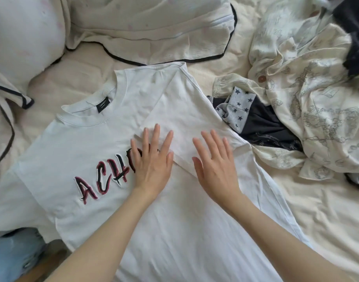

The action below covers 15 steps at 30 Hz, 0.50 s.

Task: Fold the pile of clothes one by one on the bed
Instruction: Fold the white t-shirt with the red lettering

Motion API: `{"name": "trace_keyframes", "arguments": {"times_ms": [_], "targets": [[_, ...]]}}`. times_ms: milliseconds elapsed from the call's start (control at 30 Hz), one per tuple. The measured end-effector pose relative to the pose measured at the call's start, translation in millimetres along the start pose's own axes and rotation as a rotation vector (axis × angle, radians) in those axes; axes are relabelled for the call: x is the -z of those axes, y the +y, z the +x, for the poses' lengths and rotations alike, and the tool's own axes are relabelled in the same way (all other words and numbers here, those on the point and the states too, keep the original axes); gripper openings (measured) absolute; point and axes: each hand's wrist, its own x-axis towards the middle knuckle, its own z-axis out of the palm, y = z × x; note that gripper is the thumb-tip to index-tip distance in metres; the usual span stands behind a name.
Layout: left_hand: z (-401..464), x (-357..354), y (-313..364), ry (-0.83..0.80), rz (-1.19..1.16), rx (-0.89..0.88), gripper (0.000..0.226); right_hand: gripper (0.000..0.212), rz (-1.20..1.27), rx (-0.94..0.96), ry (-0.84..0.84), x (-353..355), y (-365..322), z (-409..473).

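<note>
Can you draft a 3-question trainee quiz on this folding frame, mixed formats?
1. True or false: the left hand pinches the white cotton T-shirt with red-and-black lettering.
2. Which side of the T-shirt is folded over its front: A) the person's left, B) the person's right?
3. Fill in: the grey fabric printed with dark ____ lies beside the shirt.

Key: 1 false, both it and the right hand lie flat with straight fingers; 2 B; 3 stars.
</note>
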Motion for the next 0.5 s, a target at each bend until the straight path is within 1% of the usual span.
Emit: {"name": "trace_keyframes", "arguments": {"times_ms": [67, 133, 233, 333, 433, 500], "targets": [[-29, -13, 8, -0.091, -0.004, 0.042, 0.049, 0.045, -0.086, 0.045, -0.148, -12, 6, 6], [-56, -20, 16, -0.161, 0.009, 0.107, 0.051, 0.048, -0.150, 0.037, -0.259, -20, 9, -3], [-90, -19, 26, -0.243, -0.033, 0.117, 0.053, 0.046, -0.193, -0.020, -0.325, -23, 5, -39], [-112, -14, 25, -0.321, -0.054, 0.071, 0.052, 0.054, -0.215, -0.081, -0.403, -20, -7, -75], [-133, -8, 16, -0.416, -0.106, 0.021, 0.054, 0.047, -0.260, -0.106, -0.441, -12, -21, -103], [-151, -5, 8, -0.467, -0.151, -0.028, 0.055, 0.048, -0.276, -0.156, -0.454, -9, -34, -118]]}}
